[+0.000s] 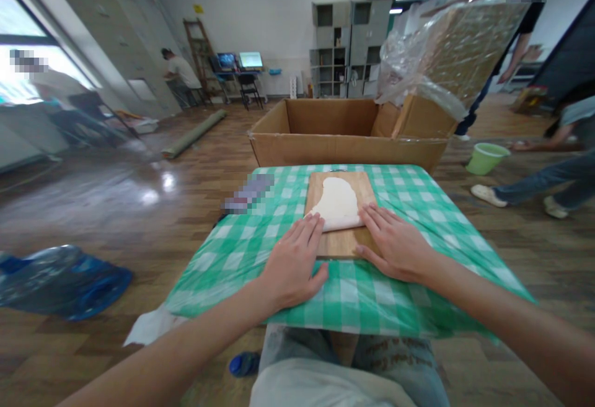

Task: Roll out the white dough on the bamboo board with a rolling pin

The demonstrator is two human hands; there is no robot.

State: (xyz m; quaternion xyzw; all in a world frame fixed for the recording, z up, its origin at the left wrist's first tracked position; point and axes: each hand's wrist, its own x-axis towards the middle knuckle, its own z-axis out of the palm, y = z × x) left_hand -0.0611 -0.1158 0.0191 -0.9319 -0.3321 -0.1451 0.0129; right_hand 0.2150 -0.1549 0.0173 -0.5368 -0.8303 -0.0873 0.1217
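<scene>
A sheet of pale dough (337, 199) is seen flat on a wooden board (337, 247), on a desk (381, 298) draped with a green-and-white checked cover (232, 252). With the desk taken as a clock face, twelve at its far edge, the dough is placed toward twelve. Its near edge, thick like a roll, is touched at both ends. At the dough's seven o'clock, the left hand (292, 264) is laid with fingers close together and thumb spread away. At its four o'clock, the right hand (395, 240) is laid likewise, its thumb spread toward the board. A blurred-out item (248, 193) is seen at the desk's ten o'clock. Past twelve, an open cardboard box (344, 152) is seen; on the floor, a green bucket (486, 158) is placed toward two.
</scene>
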